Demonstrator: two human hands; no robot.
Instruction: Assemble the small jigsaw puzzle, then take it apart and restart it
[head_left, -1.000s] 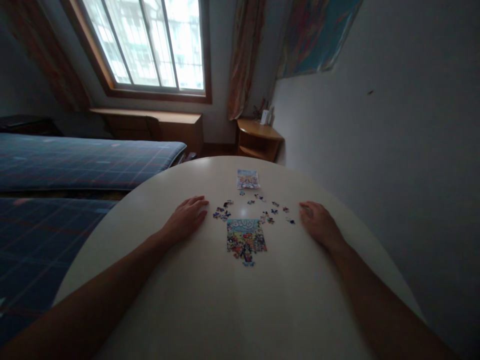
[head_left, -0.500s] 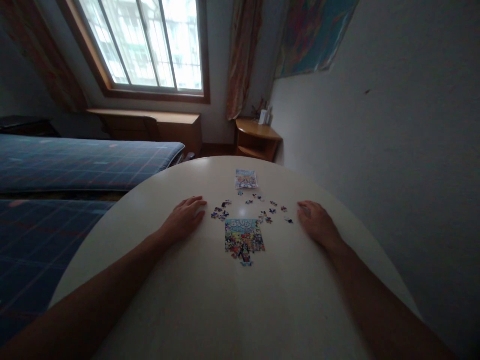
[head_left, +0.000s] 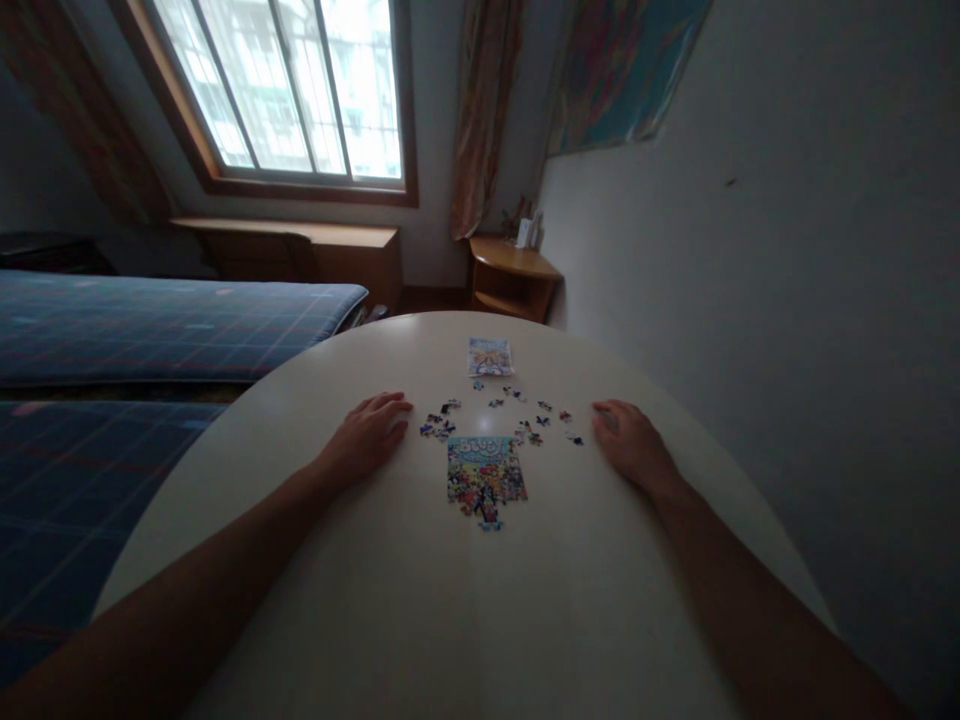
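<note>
The partly joined puzzle (head_left: 487, 468) lies flat on the counter (head_left: 480, 620) in front of you, roughly midway between your hands; its lettered, pale-blue edge faces away from you, and its near edge is ragged, with a narrow run of pieces sticking out towards you. Loose pieces (head_left: 438, 429) lie in an arc beyond it – a cluster at its far left corner, a few past its far edge, and others scattered off its far right; farther on lies a small printed sheet (head_left: 490, 357), picture side up.

Your left hand (head_left: 369, 432) lies palm down beside the left cluster, apart from it; its grip is relaxed and spread, with hold of nothing. Your right hand (head_left: 634, 440) sits on the other side, near the rightmost loose piece but not touching it; its fingers bend loosely – a gap shows by the thumb, and nothing is seen in that grip.

Past the counter stand a corner shelf (head_left: 514, 258) and, to your left, a plaid mattress (head_left: 165, 320); a window (head_left: 285, 90) lies beyond.
</note>
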